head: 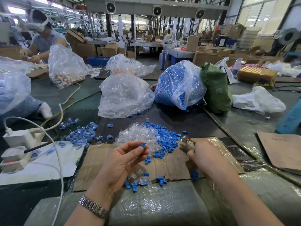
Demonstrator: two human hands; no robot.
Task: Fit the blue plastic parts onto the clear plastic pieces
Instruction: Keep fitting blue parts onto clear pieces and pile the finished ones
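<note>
Blue plastic part (143, 145) pinched between thumb and fingertips of left hand (121, 162), raised just above loose clear plastic pieces (138, 136) and blue parts (166, 139) heaped on cardboard (175, 168) beyond the fingers. More clear and blue pieces below the left palm. Right hand (205, 156) curled around a small blurred object (189, 142), identity not readable. Finished blue-and-clear pieces (83, 132) left of the left fingers.

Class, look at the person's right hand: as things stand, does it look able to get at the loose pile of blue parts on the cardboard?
Probably yes. The right hand hovers just beside the blue parts with nothing between them, though its fingers already grip a small tool.
</note>
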